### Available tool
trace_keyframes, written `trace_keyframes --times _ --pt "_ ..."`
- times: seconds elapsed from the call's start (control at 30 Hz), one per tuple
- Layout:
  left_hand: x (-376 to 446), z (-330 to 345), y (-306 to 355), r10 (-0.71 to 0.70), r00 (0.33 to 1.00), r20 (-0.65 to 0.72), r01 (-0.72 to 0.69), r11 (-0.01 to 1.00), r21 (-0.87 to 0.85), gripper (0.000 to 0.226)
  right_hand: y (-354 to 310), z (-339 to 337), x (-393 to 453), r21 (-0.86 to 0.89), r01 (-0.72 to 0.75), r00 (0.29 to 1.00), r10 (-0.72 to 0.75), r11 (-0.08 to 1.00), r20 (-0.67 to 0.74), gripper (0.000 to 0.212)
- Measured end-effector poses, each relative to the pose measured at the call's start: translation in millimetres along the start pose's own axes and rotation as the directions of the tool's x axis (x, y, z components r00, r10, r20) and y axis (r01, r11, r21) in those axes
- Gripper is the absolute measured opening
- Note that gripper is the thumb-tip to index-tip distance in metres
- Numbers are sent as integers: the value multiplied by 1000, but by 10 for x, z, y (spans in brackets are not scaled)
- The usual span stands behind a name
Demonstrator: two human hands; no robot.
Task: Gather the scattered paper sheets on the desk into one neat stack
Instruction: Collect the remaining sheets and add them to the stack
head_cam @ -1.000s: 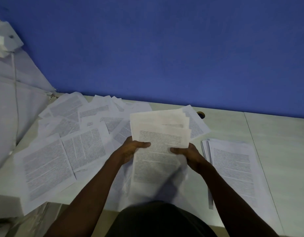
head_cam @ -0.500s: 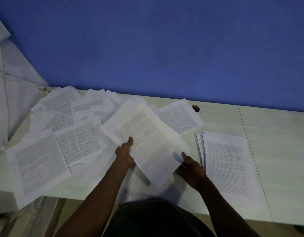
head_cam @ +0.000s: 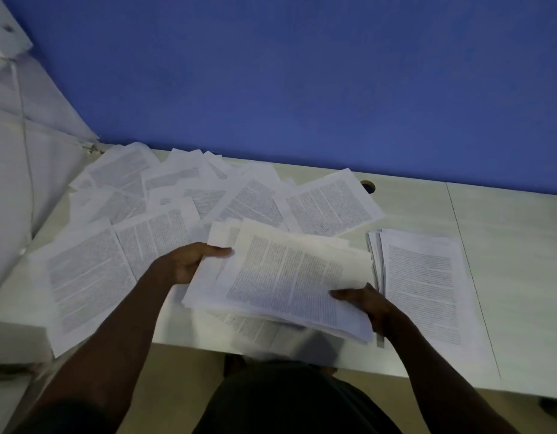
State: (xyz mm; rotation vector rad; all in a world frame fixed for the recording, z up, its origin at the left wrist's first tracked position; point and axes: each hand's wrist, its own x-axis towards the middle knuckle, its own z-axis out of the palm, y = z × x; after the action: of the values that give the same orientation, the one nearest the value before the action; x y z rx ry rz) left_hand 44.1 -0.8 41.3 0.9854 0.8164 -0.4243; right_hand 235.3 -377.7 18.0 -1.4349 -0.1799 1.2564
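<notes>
Both my hands hold a loose bundle of printed sheets (head_cam: 286, 277) low over the desk's front middle, tilted and uneven at the edges. My left hand (head_cam: 189, 261) grips its left edge, my right hand (head_cam: 361, 300) its lower right corner. A gathered stack of sheets (head_cam: 424, 283) lies flat to the right, just beside the bundle. Several scattered printed sheets (head_cam: 164, 208) overlap across the left and back of the pale desk (head_cam: 506, 245). One sheet (head_cam: 330, 203) lies apart at the back middle. More paper (head_cam: 252, 327) lies under the bundle, partly hidden.
A blue wall (head_cam: 302, 73) runs along the back of the desk. A round cable hole (head_cam: 367, 185) sits at the back edge. White cloth and a cord (head_cam: 23, 126) hang at the left. A seam (head_cam: 471, 277) divides the desk at the right.
The bundle, held upright a second ago, has been lowered flat and turned, and now sits closer to the right-hand stack. Both hands keep their hold on it.
</notes>
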Motion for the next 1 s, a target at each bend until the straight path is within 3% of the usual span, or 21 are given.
trace_keyframes --times 0.1,0.17,0.23,0.33,0.43,0.5,0.57,0.63,0.7,0.77,0.9,1.0 --pt "110 273 40 25 994 107 -45 980 195 67 -58 252 50 4 -47 996 47 999 70 43" --pt "160 352 33 65 994 87 -83 971 225 61 -27 339 57 37 -20 997 18 999 71 42" --pt "137 277 5 68 994 85 -75 993 89 49 -3 344 -1 126 1 1000 -2 992 8 40" --pt "104 261 -105 100 993 64 -84 973 -214 44 74 341 -84 281 70 977 -9 957 -212 37" --pt "187 808 -213 198 978 -64 -207 910 -360 48 154 407 -88 467 185 956 -49 865 -288 37" --pt "287 1322 -324 301 925 -234 -371 854 -366 52 202 485 -109 519 212 956 -67 828 -285 37" --pt "427 1727 -448 412 809 -418 -531 817 -222 63 248 490 -163 556 239 955 -87 796 -285 36" --pt "451 1979 -493 491 743 -455 -582 809 -77 60 262 395 -244 539 268 950 -126 799 -286 38" --pt "457 2043 -438 512 752 -416 -569 822 -18 47 216 174 -342 512 246 956 -120 823 -267 42" --pt "524 1977 -330 492 815 -306 -521 853 -18 45 85 -185 -473 499 182 962 -47 847 -271 42" --pt "587 2017 -106 419 908 -21 -416 906 70 53 -353 -817 -704 309 57 993 -23 949 -114 41" --pt "615 2448 -48 261 937 231 -306 934 187 54 -604 -1078 -605 230 107 992 -87 967 -95 40"
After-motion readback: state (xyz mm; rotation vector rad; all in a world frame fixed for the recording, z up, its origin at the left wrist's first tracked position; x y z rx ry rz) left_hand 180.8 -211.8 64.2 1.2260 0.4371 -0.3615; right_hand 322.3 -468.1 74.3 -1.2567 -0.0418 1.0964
